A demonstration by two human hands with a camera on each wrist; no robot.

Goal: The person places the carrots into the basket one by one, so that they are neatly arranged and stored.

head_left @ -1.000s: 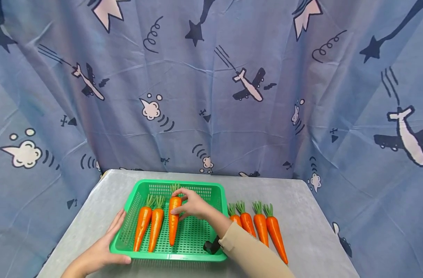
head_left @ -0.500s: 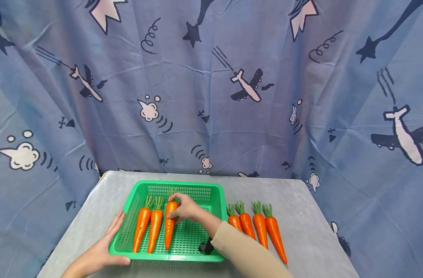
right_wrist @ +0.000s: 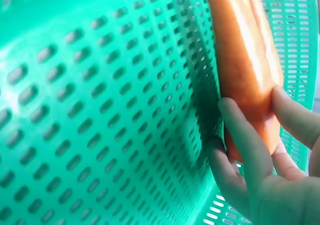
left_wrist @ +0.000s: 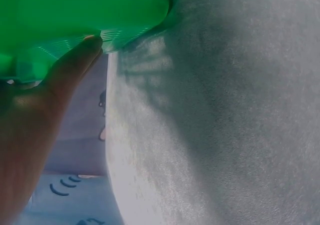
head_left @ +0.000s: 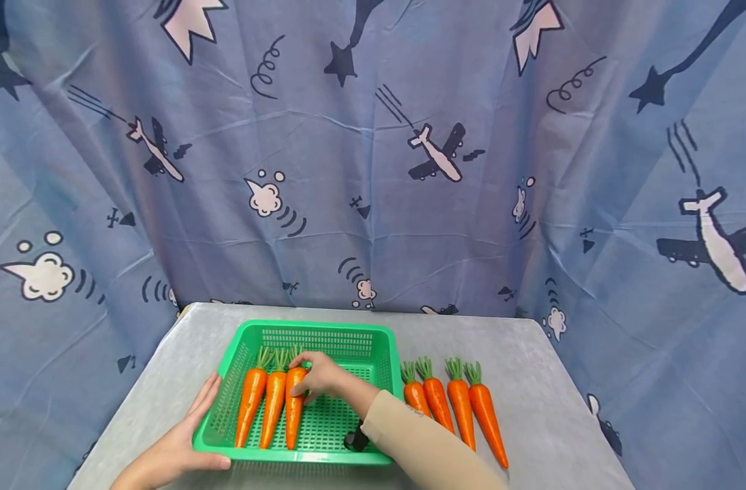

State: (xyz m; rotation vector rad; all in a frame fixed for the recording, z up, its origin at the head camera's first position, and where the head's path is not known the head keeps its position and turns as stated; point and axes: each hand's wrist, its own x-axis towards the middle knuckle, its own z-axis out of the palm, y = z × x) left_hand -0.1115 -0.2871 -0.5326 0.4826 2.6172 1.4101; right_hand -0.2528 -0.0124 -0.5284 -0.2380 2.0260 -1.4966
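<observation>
In the head view, a green plastic basket (head_left: 314, 457) stands on the table. My right hand (head_left: 322, 376) grips an orange carrot (head_left: 293, 423) near its leafy top, inside the basket. Two other carrots, a left one (head_left: 249, 403) and a middle one (head_left: 273, 407), lie side by side just left of it, tops toward the back. In the right wrist view, fingers and thumb close round the thick end of the carrot (right_wrist: 247, 50). My left hand (head_left: 180, 435) rests against the basket's front left corner, fingers straight along its side and thumb at the front.
Several more carrots (head_left: 486, 416) lie on the grey tabletop (head_left: 544, 422) right of the basket, partly hidden by the right sleeve (head_left: 418, 435). A black piece (head_left: 356, 439) shows at the right wrist. A blue patterned curtain (head_left: 324, 150) hangs behind the table.
My right hand has moved the carrot left and toward me, setting it close beside the two others. The left hand stays at the basket's corner.
</observation>
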